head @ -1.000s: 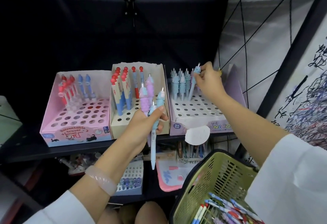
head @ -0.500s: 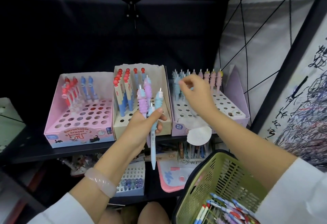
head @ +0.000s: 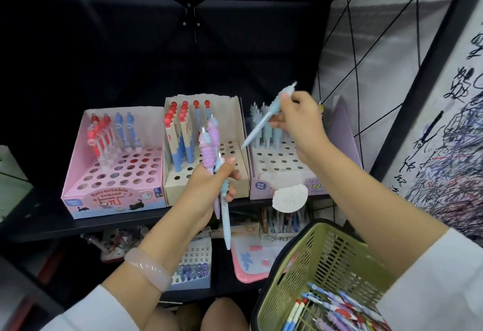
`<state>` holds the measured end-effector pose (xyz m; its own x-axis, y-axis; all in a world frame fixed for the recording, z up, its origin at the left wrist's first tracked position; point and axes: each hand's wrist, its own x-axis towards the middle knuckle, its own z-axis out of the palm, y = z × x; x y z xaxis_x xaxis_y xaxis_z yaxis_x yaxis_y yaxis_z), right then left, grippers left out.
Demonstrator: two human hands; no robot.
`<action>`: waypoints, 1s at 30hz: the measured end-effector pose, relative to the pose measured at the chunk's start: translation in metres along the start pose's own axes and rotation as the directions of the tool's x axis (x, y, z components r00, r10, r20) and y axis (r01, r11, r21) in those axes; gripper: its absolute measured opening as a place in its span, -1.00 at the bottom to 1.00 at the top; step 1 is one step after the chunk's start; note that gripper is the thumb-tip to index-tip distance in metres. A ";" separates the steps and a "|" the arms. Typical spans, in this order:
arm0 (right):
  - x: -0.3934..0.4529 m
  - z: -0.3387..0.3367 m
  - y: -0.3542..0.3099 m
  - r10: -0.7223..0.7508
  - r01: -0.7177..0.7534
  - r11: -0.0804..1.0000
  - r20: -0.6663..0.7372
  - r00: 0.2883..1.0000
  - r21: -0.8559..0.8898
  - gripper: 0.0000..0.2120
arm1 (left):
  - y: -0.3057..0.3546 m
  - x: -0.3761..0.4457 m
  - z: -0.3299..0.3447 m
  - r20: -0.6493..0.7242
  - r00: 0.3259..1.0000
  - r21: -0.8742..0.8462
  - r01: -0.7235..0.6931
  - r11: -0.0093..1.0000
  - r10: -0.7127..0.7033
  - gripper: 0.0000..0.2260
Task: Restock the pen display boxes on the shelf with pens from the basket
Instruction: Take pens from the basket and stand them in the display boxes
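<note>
A: Pens — where are they at this frame?
B: Three places. A loose pile lies in the green basket [head: 308,265] at lower right, blue, red and lilac barrels mixed [head: 337,309]. A bunch is in the left hand [head: 209,189]. One light-blue pen [head: 264,121] is in the right hand [head: 303,119].

A: Grip on the left?
B: Fingers and thumb curled round the bunch of pens [head: 213,153] — two lilac-grip ones standing up, one pale-blue barrel hanging down below the fist. The hand sits in front of the cream box [head: 235,174].

A: And the right?
B: Pinches the light-blue pen near its top end. The pen is tilted, tip pointing down-left, held in the air above the lilac box [head: 264,187] and touching nothing else that I can see.

A: State of the display boxes?
B: Three side by side on the black shelf [head: 39,221]. Pink box [head: 115,200] on the left: red and blue pens in its back rows, front holes open. Cream box in the middle: red-capped pens at the back left. Lilac box on the right: pale-blue pens upright in the back row, partly hidden by the right hand.

A: Anything else logged?
B: A pale bracelet [head: 149,268] on the left wrist; white sleeves on both arms.
</note>
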<state>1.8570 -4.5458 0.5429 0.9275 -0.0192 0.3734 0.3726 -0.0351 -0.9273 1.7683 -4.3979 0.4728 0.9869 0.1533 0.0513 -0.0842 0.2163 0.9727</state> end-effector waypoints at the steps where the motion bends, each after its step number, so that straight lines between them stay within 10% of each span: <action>1: 0.007 -0.004 0.001 -0.060 0.057 0.997 -0.054 0.997 -0.051 -0.89 | 0.001 0.000 -0.001 -0.010 1.000 -0.002 0.003 1.000 -0.003 -0.87; 5: 0.018 -0.005 0.021 -0.232 0.206 0.923 -0.041 0.972 -0.324 -0.93 | 0.001 -0.002 -0.001 -0.004 1.000 -0.004 -0.005 1.000 0.005 -0.82; 22: 0.031 0.014 0.044 0.085 0.186 0.670 0.323 0.943 -0.719 -0.83 | -0.003 -0.002 -0.006 0.047 0.999 -0.003 -0.015 1.000 0.015 -0.93; 30: 0.002 0.018 0.045 -0.181 0.218 0.701 0.126 0.975 -0.679 -0.79 | -0.002 -0.005 -0.010 0.089 0.996 0.026 -0.022 0.999 0.019 -0.95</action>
<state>1.8761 -4.5299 0.5018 0.8412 0.1140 0.5286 0.4423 -0.7073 -0.5514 1.7624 -4.3895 0.4683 0.9934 0.0706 0.0901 -0.1019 0.1882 0.9768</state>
